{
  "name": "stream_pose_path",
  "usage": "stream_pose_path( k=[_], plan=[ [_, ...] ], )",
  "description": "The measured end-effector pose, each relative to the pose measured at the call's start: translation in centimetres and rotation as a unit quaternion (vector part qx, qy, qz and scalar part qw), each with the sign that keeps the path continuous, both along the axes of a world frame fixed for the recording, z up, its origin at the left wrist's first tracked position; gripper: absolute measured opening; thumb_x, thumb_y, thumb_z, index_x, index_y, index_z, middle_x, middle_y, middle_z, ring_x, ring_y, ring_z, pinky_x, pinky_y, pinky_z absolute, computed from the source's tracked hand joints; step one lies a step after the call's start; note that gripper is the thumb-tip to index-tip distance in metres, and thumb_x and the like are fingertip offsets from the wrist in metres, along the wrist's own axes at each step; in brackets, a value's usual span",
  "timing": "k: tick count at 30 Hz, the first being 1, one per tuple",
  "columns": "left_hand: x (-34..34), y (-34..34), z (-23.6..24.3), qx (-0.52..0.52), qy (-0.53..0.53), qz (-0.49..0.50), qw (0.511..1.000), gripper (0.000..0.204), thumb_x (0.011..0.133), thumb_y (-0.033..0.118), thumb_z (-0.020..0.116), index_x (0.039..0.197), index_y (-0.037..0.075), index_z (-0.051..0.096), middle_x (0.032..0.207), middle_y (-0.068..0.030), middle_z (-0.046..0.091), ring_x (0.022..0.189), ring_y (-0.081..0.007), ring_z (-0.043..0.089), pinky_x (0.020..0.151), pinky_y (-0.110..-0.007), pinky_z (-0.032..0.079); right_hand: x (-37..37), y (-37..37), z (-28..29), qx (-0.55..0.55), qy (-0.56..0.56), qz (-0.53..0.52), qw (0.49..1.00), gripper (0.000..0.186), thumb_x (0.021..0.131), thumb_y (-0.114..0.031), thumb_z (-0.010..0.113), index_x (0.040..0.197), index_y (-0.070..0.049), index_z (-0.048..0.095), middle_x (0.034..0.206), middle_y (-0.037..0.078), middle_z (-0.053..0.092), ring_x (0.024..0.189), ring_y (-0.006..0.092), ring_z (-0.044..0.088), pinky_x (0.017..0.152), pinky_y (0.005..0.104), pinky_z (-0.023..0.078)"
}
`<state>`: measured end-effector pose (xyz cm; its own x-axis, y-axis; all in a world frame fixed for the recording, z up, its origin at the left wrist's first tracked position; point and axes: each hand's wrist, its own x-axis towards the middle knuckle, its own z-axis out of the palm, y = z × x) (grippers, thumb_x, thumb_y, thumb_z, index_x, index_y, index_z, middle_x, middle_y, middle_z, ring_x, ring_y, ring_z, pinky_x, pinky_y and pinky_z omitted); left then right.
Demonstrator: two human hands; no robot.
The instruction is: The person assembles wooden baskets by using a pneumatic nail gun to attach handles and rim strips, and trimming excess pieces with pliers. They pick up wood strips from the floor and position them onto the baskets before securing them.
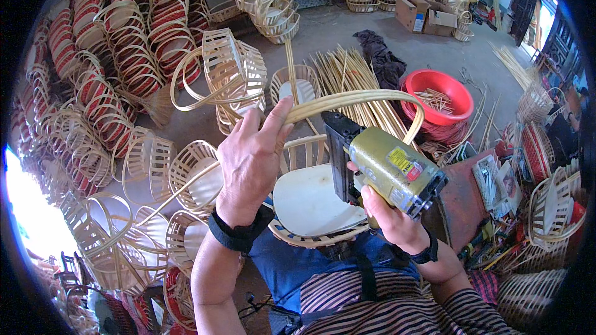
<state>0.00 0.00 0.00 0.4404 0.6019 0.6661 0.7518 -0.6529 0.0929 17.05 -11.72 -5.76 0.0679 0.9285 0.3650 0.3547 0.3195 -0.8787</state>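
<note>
Basket [310,201] w/ white base on lap, between hands. Right hand [397,220] clamped on yellow nail gun [388,167], nose at handle. Left hand [251,161] pinching bent cane handle strip [354,98] above basket. Beyond: red basin [462,90], cane sticks [347,74], stacked baskets [124,56].

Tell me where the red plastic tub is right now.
In the head view the red tub sits on the floor at upper right, beyond the nail gun in the right hand, beside the loose bamboo strips.
</note>
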Motion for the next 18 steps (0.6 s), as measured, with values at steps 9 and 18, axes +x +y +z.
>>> stream_pose_path(
  k=[9, 18],
  plan=[
    [0.2, 0.1, -0.2, 0.008, -0.032, -0.016, 0.999, 0.03, 0.072, 0.018, 0.056, 0.102, 0.015, 0.052, 0.065, -0.0065, 0.041, 0.059, -0.0214, 0.049, 0.05, -0.032, 0.04, -0.5, -0.1, 1.6, 0.006, 0.057, 0.018, 0.998, 0.032, 0.08, -0.003, 0.04, 0.111, -0.002, 0.037, 0.095, 0.007, 0.051, 0.054, 0.0025, 0.04, 0.048, 0.0168, 0.037],
    [1.1, -1.8, 4.1, 0.024, -0.032, -0.035, 0.999, 0.025, 0.073, 0.02, 0.054, 0.098, 0.015, 0.053, 0.062, -0.0063, 0.043, 0.054, -0.0215, 0.048, 0.046, -0.031, 0.038, 0.1, 5.4, 0.7, -0.069, -0.291, 0.176, 0.938, 0.028, 0.064, -0.006, 0.05, 0.091, -0.001, 0.048, 0.076, 0.02, 0.054, 0.074, 0.0332, 0.054, 0.063, 0.0386, 0.043]
  ],
)
